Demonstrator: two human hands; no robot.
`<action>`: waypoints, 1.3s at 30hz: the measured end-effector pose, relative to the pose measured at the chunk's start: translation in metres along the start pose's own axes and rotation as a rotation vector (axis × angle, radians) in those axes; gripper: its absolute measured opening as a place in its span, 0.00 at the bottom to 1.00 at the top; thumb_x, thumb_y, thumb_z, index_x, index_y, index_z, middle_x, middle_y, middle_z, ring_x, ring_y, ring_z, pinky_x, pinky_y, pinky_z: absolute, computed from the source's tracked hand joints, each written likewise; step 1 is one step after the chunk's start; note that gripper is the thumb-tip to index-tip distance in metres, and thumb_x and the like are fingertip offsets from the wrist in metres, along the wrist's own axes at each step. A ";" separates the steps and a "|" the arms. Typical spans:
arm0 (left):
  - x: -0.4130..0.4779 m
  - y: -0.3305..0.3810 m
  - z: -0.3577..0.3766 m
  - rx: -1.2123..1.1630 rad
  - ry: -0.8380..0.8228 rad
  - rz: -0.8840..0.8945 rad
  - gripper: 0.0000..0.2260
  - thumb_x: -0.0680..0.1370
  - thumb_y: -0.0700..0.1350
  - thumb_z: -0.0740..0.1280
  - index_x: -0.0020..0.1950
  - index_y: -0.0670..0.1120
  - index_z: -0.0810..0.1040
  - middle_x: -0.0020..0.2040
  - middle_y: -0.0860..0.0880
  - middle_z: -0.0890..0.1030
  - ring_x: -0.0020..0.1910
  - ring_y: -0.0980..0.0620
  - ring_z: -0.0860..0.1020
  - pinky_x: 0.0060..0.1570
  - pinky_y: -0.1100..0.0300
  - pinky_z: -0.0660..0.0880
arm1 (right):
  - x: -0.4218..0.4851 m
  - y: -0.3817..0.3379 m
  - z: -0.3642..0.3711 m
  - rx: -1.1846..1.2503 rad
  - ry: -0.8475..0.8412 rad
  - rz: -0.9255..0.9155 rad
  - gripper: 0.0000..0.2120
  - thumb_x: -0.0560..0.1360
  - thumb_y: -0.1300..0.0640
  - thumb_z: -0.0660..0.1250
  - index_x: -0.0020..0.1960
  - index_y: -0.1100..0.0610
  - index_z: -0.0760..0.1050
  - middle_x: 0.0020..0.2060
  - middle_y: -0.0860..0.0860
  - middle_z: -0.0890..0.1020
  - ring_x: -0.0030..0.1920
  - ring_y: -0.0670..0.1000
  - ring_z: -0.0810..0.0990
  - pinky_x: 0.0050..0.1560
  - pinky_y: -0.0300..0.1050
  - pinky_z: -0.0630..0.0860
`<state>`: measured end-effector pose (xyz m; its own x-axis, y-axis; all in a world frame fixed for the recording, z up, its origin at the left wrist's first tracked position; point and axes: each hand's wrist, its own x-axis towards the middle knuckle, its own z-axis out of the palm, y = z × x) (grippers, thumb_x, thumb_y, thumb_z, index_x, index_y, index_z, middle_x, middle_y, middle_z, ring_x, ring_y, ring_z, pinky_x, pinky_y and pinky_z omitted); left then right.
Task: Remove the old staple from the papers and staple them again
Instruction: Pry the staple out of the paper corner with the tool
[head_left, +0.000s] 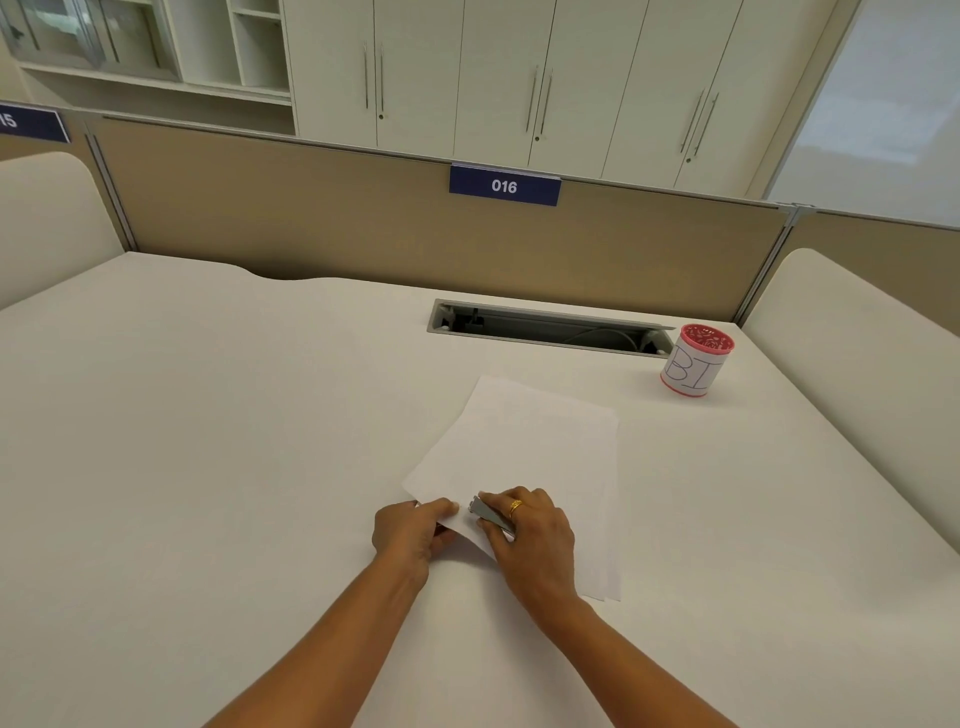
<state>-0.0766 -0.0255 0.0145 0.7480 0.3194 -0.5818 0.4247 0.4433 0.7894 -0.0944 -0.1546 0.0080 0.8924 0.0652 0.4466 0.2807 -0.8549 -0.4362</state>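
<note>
Papers (524, 457) lie flat on the worktop (208, 415), near corner towards the person. Left hand (410, 535) pinches that corner; right hand (530, 540), just beside, grips a grey stapler (488, 515), its nose aimed left at the pinched corner. Staple itself too small to see.

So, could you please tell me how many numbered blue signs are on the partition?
2. One blue sign reading 016 sits on the partition's top edge straight ahead; another blue sign is at the far left, cut off by the frame. More may lie outside the view.
</note>
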 end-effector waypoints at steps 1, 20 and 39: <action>0.001 0.000 0.000 0.003 -0.001 -0.006 0.07 0.66 0.29 0.72 0.35 0.38 0.76 0.41 0.40 0.80 0.42 0.41 0.79 0.41 0.53 0.79 | 0.000 0.000 -0.001 0.000 0.001 -0.007 0.12 0.65 0.53 0.70 0.48 0.47 0.83 0.37 0.43 0.82 0.37 0.49 0.79 0.37 0.29 0.58; -0.006 0.003 -0.003 0.011 -0.013 0.064 0.04 0.69 0.31 0.71 0.37 0.36 0.77 0.40 0.40 0.79 0.43 0.40 0.79 0.40 0.54 0.80 | 0.006 -0.007 -0.004 0.054 -0.132 -0.113 0.15 0.76 0.52 0.63 0.62 0.50 0.77 0.53 0.48 0.82 0.53 0.52 0.76 0.48 0.41 0.63; -0.017 0.005 -0.004 0.228 0.067 0.243 0.19 0.68 0.34 0.73 0.23 0.42 0.67 0.29 0.44 0.75 0.37 0.42 0.77 0.30 0.61 0.77 | 0.018 -0.021 -0.014 -0.120 -0.150 -0.205 0.30 0.74 0.35 0.47 0.43 0.49 0.84 0.36 0.46 0.84 0.37 0.51 0.79 0.36 0.43 0.63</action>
<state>-0.0898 -0.0254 0.0276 0.8091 0.4506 -0.3773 0.3471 0.1517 0.9255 -0.0892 -0.1432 0.0361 0.8658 0.3109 0.3920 0.4253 -0.8701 -0.2492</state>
